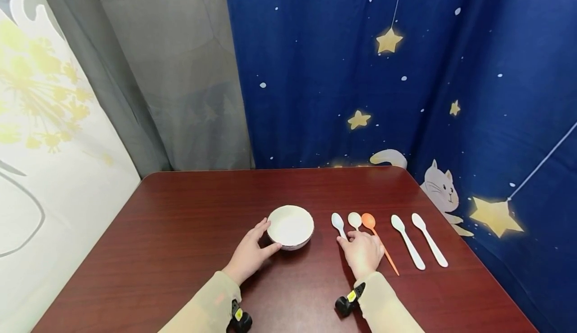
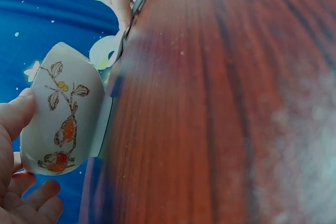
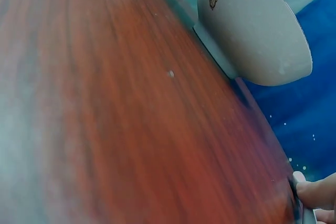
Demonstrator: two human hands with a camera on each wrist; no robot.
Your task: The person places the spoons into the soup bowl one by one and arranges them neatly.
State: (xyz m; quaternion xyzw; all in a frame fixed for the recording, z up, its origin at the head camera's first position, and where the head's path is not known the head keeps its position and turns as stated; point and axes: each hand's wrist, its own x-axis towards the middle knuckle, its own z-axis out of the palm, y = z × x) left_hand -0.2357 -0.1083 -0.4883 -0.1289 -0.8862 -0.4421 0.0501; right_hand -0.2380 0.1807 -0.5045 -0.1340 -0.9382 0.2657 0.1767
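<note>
A white bowl (image 1: 290, 227) stands upright on the table, its outside painted with a leafy branch and orange fruit in the left wrist view. My left hand (image 1: 250, 252) holds the bowl's left side, thumb at the near side and fingers farther back. To the right, my right hand (image 1: 362, 254) reaches down over several spoons. Its thumb and fingers pinch the handle of the leftmost white spoon (image 1: 337, 221), whose lower part is hidden. A round-headed cream spoon (image 1: 354, 220) lies partly under the fingers. An orange spoon (image 1: 368, 221) passes beside the hand.
Two more white spoons (image 1: 407, 242) (image 1: 429, 240) lie farther right, side by side. The dark red wooden table (image 1: 180, 223) has its far edge before a grey curtain (image 1: 180, 72) and a blue star-patterned curtain (image 1: 315, 72). A patterned white surface (image 1: 54, 198) is at left.
</note>
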